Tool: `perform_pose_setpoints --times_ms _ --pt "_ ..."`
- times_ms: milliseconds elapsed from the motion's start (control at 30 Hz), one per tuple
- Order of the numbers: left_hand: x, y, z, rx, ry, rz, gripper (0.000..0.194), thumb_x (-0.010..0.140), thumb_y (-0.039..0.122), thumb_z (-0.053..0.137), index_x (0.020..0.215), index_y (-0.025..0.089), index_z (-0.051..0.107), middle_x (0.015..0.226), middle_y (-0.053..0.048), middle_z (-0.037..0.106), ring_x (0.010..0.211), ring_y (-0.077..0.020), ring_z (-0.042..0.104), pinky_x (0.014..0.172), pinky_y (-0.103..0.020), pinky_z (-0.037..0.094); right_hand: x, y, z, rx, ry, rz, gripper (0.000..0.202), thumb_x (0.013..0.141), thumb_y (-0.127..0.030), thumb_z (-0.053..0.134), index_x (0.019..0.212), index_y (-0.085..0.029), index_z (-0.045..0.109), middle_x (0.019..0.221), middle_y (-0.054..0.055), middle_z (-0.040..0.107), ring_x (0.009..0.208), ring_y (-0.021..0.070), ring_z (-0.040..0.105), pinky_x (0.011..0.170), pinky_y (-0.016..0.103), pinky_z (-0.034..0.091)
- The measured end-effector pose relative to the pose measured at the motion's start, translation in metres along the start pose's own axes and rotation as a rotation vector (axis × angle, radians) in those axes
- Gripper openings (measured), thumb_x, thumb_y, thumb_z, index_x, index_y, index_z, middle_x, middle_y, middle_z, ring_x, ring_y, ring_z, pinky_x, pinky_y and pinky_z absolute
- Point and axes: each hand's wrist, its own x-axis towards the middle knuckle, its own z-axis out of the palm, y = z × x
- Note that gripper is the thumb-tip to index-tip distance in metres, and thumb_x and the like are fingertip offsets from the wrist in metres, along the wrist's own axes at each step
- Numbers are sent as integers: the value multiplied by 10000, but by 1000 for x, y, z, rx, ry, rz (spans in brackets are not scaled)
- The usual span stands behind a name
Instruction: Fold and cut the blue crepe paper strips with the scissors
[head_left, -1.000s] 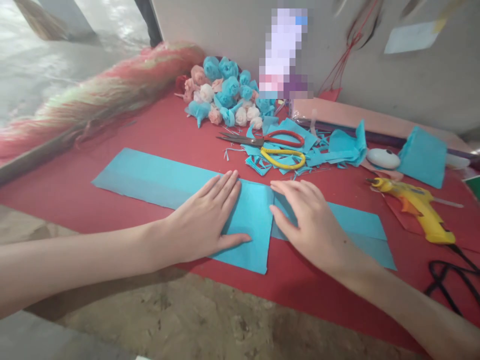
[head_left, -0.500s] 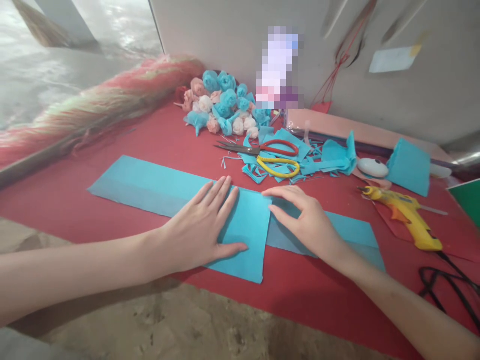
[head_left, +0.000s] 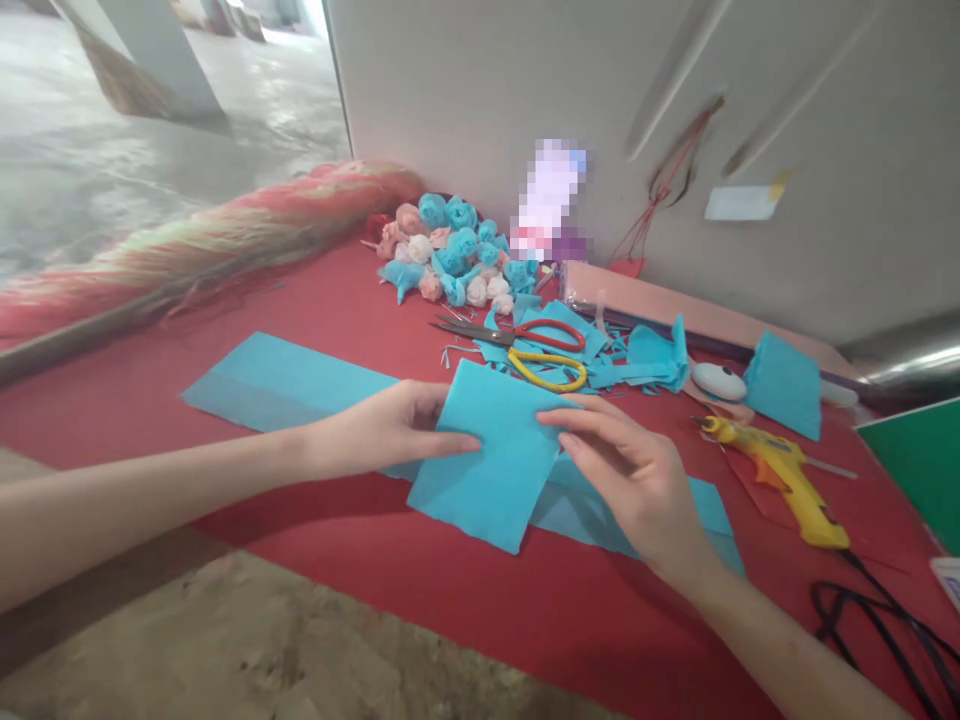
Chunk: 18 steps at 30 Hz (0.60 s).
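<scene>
A blue paper rectangle (head_left: pixel 491 470) is held tilted above the red table. My left hand (head_left: pixel 397 425) grips its left side, thumb on the front face and the fingers hidden behind. At its upper right edge, my right hand (head_left: pixel 637 480) pinches the paper between thumb and fingers. Under both hands, a long blue paper strip (head_left: pixel 300 375) lies across the table, its middle covered by the rectangle. Beyond them rest scissors (head_left: pixel 517 340) with one red and one yellow handle, among blue paper scraps (head_left: pixel 645 350).
Blue, pink and white paper flowers (head_left: pixel 450 250) are heaped at the back. A yellow glue gun (head_left: pixel 787 480) with a black cord lies at the right, near folded blue paper (head_left: pixel 784 385). Pink-and-cream fringe (head_left: pixel 225 230) runs along the table's left edge.
The smaller paper has been lifted off the strip and tilted. My left hand has gone from lying flat on it to gripping its left side. The camera view has shifted.
</scene>
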Motion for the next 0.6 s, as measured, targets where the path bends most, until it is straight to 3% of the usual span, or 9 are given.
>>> perform_pose_setpoints --times_ms 100,167,300,600 --pt "-2 2 5 -119 -87 -101 194 851 288 557 867 146 688 896 -6 742 794 -173 693 688 -242 559 2 6 5 306 28 115 385 815 -211 597 1180 -321 542 1194 14 608 1000 153 608 790 285 525" --pt "-3 3 7 -214 -64 -111 164 847 257 570 845 149 694 877 7 743 798 -158 689 702 -227 551 3 9 10 520 -68 217 521 802 -250 628 1277 -334 430 1233 30 587 975 158 620 790 313 534" --pt "-3 3 10 -430 -53 -145 166 828 267 620 920 152 696 862 -7 744 841 -167 689 770 -265 548 0 9 15 615 -348 382 311 834 -346 598 1126 -240 576 1113 49 666 958 179 639 854 352 518" --pt "-7 5 11 -523 -18 -173 231 796 319 662 945 148 702 888 -34 735 864 -196 684 809 -312 536 -1 9 11 663 -324 371 209 849 -300 593 1043 -242 645 985 21 712 847 151 657 806 319 520"
